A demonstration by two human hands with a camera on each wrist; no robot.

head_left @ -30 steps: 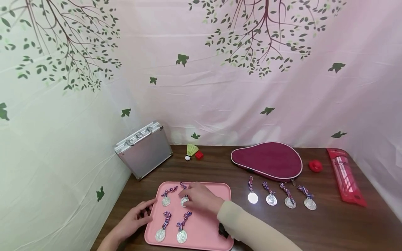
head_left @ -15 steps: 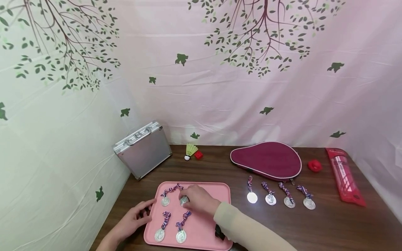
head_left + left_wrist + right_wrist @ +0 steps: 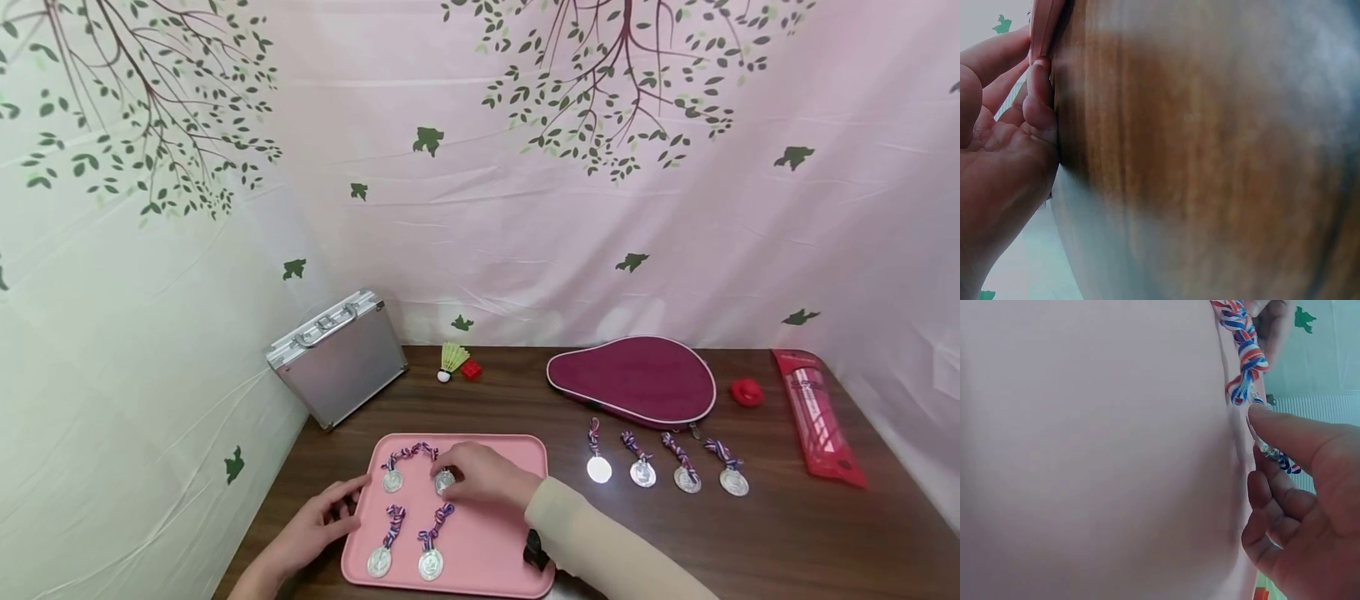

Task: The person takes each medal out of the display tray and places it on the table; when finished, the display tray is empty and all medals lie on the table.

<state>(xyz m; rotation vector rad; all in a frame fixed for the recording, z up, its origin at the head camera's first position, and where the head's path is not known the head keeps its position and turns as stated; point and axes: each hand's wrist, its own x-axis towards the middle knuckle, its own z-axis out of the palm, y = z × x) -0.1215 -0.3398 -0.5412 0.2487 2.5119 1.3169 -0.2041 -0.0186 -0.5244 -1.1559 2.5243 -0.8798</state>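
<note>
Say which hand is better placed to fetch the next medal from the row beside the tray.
Probably the right hand, once it frees the medal it pinches: it is nearer the row of medals. The left hand is farther, at the left edge of the tray.

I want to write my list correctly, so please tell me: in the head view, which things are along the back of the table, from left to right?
Silver case, shuttlecock, red block, dark red bag, small red object, red packet.

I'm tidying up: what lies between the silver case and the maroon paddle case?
The head view shows a yellow shuttlecock and a red toy brick, nearer the silver case; from the brick to the paddle case the tabletop is bare.
</note>
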